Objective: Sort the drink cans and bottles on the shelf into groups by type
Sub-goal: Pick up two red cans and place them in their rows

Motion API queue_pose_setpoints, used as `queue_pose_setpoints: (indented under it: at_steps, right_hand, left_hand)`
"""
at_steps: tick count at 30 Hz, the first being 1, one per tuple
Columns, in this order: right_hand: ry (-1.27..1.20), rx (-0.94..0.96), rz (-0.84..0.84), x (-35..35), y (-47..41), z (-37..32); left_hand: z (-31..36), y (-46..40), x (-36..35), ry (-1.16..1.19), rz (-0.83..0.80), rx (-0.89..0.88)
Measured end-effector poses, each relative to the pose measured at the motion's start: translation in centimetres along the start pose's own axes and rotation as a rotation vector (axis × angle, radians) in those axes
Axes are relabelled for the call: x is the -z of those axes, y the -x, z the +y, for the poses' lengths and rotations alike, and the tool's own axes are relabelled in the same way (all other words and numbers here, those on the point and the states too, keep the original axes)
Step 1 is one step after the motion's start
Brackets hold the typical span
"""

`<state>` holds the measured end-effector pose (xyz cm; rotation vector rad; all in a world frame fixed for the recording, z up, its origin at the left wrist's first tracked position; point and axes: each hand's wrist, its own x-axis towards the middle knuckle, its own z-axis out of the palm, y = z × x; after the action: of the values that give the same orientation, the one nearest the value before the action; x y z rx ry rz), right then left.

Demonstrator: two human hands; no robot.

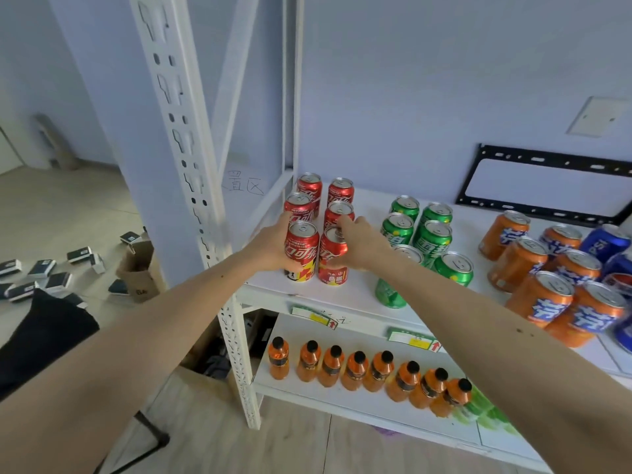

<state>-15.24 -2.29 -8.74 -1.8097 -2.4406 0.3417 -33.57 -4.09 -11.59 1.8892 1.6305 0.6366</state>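
From the head camera, both hands are clamped on the front pair of red cans — left hand (270,246) on the left can (301,249), right hand (359,244) on the right can (332,256). Both stand upright at the shelf (355,292) front-left corner, directly ahead — green cans (431,239) just right.

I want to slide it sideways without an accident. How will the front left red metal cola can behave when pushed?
The front left red metal cola can stands upright and tall, so a high push may tip it. Its tab looks unopened, so probably full and fairly heavy. If tipped, its round body would likely roll.
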Motion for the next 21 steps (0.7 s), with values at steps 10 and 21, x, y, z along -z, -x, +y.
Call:
queue_pose_setpoints:
  at_steps: [10, 21]
  right_hand:
    - [-0.065, 0.024, -0.029, -0.3, -1.4, 1.1]
    - [-0.131, 0.037, -0.081, -0.2, -1.4, 1.2]
  left_hand:
    - [-2.3, -1.5, -1.5, 0.115, -0.021, -0.045]
    - [-3.7, -1.7, -2.3, 0.161, 0.027, -0.036]
